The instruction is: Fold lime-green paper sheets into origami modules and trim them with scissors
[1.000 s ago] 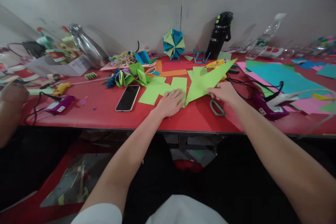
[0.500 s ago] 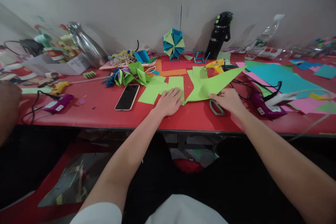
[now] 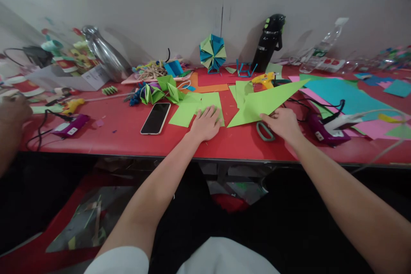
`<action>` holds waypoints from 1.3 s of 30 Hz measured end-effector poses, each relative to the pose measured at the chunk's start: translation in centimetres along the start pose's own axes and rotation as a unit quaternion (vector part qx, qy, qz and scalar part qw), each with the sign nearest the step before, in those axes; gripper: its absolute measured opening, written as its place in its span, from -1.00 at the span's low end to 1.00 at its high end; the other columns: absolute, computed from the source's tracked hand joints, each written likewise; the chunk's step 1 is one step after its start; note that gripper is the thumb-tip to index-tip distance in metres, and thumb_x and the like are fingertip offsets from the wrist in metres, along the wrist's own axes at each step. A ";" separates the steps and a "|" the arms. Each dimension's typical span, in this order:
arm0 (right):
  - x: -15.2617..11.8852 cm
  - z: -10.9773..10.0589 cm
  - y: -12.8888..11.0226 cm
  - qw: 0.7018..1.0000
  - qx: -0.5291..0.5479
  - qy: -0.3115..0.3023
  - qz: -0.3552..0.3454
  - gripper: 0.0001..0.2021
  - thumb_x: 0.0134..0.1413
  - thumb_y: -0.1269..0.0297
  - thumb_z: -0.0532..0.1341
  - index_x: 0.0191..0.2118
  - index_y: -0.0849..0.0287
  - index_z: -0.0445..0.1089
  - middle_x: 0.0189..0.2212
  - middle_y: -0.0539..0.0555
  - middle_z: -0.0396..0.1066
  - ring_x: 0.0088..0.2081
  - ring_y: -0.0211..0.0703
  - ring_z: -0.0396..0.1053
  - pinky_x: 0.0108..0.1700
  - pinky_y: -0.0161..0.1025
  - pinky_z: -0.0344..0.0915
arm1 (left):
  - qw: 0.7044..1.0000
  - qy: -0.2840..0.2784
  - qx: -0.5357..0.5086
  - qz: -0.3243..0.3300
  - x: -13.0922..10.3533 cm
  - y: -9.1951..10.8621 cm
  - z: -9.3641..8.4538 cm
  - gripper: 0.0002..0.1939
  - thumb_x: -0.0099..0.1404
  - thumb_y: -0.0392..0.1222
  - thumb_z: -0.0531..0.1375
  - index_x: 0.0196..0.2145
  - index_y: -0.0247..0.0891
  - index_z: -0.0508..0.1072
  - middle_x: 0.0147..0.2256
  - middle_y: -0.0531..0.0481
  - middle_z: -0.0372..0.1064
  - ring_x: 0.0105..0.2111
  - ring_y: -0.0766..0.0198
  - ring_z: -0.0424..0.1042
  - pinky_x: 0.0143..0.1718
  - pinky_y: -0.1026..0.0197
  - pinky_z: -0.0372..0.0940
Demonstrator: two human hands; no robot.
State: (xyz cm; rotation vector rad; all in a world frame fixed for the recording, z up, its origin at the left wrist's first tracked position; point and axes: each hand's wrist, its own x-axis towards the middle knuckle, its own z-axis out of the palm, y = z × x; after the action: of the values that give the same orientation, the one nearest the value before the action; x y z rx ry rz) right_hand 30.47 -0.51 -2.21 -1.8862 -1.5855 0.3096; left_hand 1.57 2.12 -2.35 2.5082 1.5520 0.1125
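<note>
My left hand (image 3: 207, 124) lies flat, fingers stretched, on a light-green paper piece (image 3: 214, 99). More cut green paper (image 3: 182, 113) is beside it, to the left. My right hand (image 3: 282, 123) pinches the near edge of a larger pointed green paper sheet (image 3: 261, 105), whose far right corner lifts off the table. Another green piece (image 3: 240, 92) lies partly beneath that sheet. Just below the right fingers rests a grey-green scissors handle (image 3: 266, 132); the blades are hidden.
A phone (image 3: 156, 119) and folded green paper shapes (image 3: 162, 92) are at left. Behind stand a paper wheel (image 3: 212, 53) and a black bottle (image 3: 269, 45). A yellow glue gun (image 3: 263, 80), purple power block (image 3: 329, 132) and cables sit right. Another person's hand (image 3: 13, 111) is far left.
The large green sheet has slid slightly right with my right hand, opening a red gap beside the left-hand piece. My left hand and its piece have shifted slightly left.
</note>
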 end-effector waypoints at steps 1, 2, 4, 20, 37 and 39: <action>0.0 -0.1 0.1 1.000 0.001 0.004 0.004 -0.63 0.03 0.10 0.35 -0.65 0.06 0.27 -0.68 0.07 0.42 -0.53 -0.04 0.41 -0.40 -0.16 0.19 | 1.000 0.003 -0.001 0.000 0.0 0.0 0.0 -0.34 0.55 0.02 -0.22 0.48 -0.30 -0.01 0.51 -0.18 -0.26 0.50 -0.01 -0.23 0.47 -0.23 -0.28; -0.1 -0.3 0.3 1.000 0.003 0.007 0.007 -0.65 0.02 0.10 0.35 -0.64 0.06 0.28 -0.67 0.07 0.43 -0.52 -0.03 0.42 -0.40 -0.15 0.20 | 1.000 0.007 -0.003 0.000 -0.1 0.0 0.0 -0.35 0.55 0.03 -0.21 0.47 -0.29 0.01 0.50 -0.18 -0.24 0.50 0.00 -0.21 0.47 -0.22 -0.27; -0.2 -0.6 0.6 1.000 0.007 0.015 0.017 -0.66 0.02 0.10 0.35 -0.62 0.06 0.29 -0.64 0.09 0.45 -0.51 -0.01 0.43 -0.41 -0.15 0.21 | 1.000 0.018 -0.007 0.002 -0.2 -0.1 0.0 -0.37 0.55 0.02 -0.19 0.45 -0.27 0.05 0.50 -0.16 -0.18 0.49 0.03 -0.16 0.47 -0.18 -0.23; -0.1 -2.2 -0.7 0.998 0.062 0.018 0.021 -0.68 0.04 0.06 0.32 -0.60 0.09 0.35 -0.64 0.12 0.45 -0.54 -0.02 0.39 -0.47 -0.13 0.18 | 0.963 0.267 0.046 0.008 -2.3 -4.0 -2.9 -0.47 0.53 -0.25 -0.16 0.34 -0.12 0.31 0.38 0.05 0.19 0.39 0.29 0.15 0.43 0.06 -0.04; -0.7 -3.0 -1.9 0.995 0.094 0.000 0.022 -0.66 0.04 0.09 0.34 -0.62 0.11 0.34 -0.66 0.07 0.44 -0.61 -0.14 0.33 -0.50 -0.18 0.13 | 0.994 0.052 0.072 -0.072 -5.3 -6.8 -2.3 -0.38 0.55 0.10 -0.21 0.39 -0.15 0.22 0.44 -0.08 0.07 0.42 0.02 0.10 0.40 -0.11 0.02; -0.8 -3.1 -1.8 0.994 0.104 -0.003 0.025 -0.66 0.03 0.09 0.35 -0.62 0.11 0.34 -0.66 0.07 0.44 -0.61 -0.15 0.33 -0.51 -0.19 0.14 | 0.992 0.056 0.079 -0.081 -5.2 -6.7 -2.3 -0.40 0.55 0.10 -0.20 0.38 -0.12 0.24 0.42 -0.10 0.11 0.41 -0.01 0.12 0.38 -0.14 0.04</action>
State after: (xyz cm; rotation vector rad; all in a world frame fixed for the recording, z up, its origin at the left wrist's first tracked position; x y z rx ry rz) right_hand 30.59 -2.16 1.07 -1.7663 -1.4513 0.4831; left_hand -7.02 0.72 -1.27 2.5169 1.8720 0.1127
